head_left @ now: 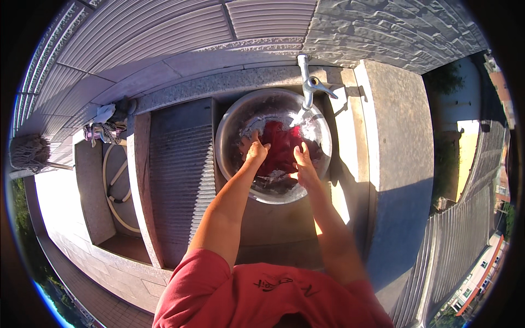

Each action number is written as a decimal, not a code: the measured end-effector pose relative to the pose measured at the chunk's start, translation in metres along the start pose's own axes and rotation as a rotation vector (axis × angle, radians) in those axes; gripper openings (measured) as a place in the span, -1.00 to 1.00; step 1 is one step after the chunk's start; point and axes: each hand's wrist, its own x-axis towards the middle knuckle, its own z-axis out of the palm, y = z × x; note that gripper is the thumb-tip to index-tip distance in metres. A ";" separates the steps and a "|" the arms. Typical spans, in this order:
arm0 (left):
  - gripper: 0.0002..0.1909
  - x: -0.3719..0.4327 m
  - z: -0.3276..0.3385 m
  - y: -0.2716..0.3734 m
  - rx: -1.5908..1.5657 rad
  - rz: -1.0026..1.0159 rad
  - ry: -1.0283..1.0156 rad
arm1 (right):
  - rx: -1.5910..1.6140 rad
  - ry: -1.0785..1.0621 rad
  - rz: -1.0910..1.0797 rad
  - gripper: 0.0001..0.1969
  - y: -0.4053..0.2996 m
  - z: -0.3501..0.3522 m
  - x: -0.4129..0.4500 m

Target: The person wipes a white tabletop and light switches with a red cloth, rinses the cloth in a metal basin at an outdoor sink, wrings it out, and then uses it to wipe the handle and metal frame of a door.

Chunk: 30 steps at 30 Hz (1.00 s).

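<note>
A round metal basin [224, 151] stands in a stone sink, and in it red cloth [279, 143] lies in water. From a metal tap [305, 84] above the basin's far right side, water runs into it. My left hand [255, 149] is over the left side of the red cloth, its fingers spread and partly in the water. Across from it, my right hand [303, 166] is at the cloth's right edge with fingers apart. Neither hand plainly grips the cloth; the parts under water are hard to make out.
Left of the basin is a ribbed stone washboard [176, 172]. Past a stone divider [143, 184], a second trough holds a coiled hose [107, 176]. A mop head [30, 153] is at the far left. A broad stone ledge [404, 135] borders the right; a tiled wall rises behind.
</note>
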 end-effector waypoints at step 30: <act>-0.59 -0.016 0.005 0.015 -0.625 0.303 -0.499 | 0.480 0.074 0.206 -0.13 -0.005 -0.009 0.008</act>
